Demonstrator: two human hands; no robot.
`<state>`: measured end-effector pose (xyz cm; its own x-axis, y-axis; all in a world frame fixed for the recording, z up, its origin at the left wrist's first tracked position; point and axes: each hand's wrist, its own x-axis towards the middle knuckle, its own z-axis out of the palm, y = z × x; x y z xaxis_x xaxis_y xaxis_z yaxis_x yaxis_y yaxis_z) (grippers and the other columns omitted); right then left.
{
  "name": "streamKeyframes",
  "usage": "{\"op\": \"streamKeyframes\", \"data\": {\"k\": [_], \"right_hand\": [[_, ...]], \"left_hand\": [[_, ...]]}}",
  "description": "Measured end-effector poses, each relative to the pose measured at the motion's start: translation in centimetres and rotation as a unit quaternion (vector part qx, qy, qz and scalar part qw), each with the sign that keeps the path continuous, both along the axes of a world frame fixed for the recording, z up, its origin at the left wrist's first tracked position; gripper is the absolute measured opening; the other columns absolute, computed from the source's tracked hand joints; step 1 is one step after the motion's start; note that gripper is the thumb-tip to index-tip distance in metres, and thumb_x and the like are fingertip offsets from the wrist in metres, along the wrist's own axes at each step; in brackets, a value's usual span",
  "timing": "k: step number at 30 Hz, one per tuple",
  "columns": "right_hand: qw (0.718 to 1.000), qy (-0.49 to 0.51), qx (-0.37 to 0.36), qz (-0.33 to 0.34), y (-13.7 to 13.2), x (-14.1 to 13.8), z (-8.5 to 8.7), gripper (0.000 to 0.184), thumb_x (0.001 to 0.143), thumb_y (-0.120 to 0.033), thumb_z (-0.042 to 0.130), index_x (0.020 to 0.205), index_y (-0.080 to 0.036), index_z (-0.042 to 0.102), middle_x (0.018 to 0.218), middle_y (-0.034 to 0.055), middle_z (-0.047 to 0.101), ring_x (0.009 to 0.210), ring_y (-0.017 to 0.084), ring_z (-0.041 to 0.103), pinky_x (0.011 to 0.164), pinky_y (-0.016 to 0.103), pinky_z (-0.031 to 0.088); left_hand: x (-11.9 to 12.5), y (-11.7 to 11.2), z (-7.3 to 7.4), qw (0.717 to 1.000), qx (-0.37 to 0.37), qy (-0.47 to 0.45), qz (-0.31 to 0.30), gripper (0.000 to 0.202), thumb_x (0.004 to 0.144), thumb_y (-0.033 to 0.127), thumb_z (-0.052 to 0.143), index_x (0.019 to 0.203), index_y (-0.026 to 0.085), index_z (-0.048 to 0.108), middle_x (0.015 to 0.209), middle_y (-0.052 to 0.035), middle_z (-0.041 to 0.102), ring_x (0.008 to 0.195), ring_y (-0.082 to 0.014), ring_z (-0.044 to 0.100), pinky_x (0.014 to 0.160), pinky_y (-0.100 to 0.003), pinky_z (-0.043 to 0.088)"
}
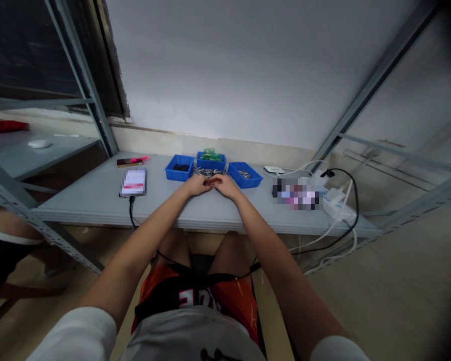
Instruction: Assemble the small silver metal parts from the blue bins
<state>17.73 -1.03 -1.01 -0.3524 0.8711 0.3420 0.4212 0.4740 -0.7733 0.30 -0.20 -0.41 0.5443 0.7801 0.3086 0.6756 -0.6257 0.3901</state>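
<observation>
My left hand [197, 185] and my right hand [225, 185] meet at the middle of the grey table [97, 195], fingertips pinched together on a small part too tiny to make out. Just beyond them lies a pile of small metal pieces [209, 172]. Behind that stand three blue trays: the left blue tray [179, 168] holds dark bits, the middle blue tray [210, 159] holds green parts, and the right blue tray [244, 175] holds metal parts.
A phone [133, 182] with a cable lies at the left, with a pink marker [137, 160] behind it. White chargers and cables [336, 200] crowd the right end. Metal shelf posts flank the table. Another person's leg [7, 228] shows at the far left.
</observation>
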Motion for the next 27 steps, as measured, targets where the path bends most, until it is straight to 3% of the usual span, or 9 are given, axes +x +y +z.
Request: {"op": "streamKeyframes", "data": {"k": [5,12,19,27], "right_hand": [[1.000,-0.005,0.015,-0.009,-0.02,0.07,0.22,0.027,0.070,-0.006,0.051,0.089,-0.015,0.068,0.091,0.0050,0.071,0.085,0.016,0.065,0.086,0.031,0.049],[0.985,-0.126,0.084,-0.082,-0.45,0.63,0.69,0.027,0.072,-0.005,0.054,0.091,-0.016,0.071,0.097,0.0070,0.070,0.089,0.017,0.062,0.087,0.030,0.047],[0.972,-0.193,0.113,-0.077,-0.38,0.87,0.71,0.018,0.081,-0.011,0.055,0.090,-0.016,0.070,0.092,0.0062,0.071,0.086,0.017,0.062,0.083,0.028,0.045],[0.971,-0.190,0.130,-0.072,-0.44,0.77,0.88,0.014,0.083,-0.013,0.056,0.087,-0.016,0.069,0.089,0.0063,0.070,0.083,0.017,0.061,0.079,0.027,0.045]], "left_hand": [[0.08,0.04,-0.13,1.000,0.009,-0.008,0.008,0.019,0.077,0.022,0.054,0.081,0.015,0.072,0.079,-0.0079,0.071,0.071,-0.0195,0.062,0.067,-0.027,0.044],[-0.14,0.35,-0.06,1.000,0.010,-0.018,0.021,0.016,0.075,0.021,0.054,0.078,0.014,0.069,0.077,-0.0069,0.070,0.072,-0.0184,0.061,0.068,-0.026,0.045],[-0.22,0.47,0.02,0.998,0.033,-0.051,0.001,0.018,0.079,0.021,0.050,0.082,0.014,0.066,0.081,-0.0069,0.069,0.072,-0.0178,0.059,0.070,-0.027,0.044],[-0.13,0.54,-0.16,0.997,0.029,-0.074,0.005,0.020,0.079,0.025,0.053,0.088,0.014,0.066,0.081,-0.0064,0.068,0.073,-0.0179,0.059,0.071,-0.027,0.046]]}}
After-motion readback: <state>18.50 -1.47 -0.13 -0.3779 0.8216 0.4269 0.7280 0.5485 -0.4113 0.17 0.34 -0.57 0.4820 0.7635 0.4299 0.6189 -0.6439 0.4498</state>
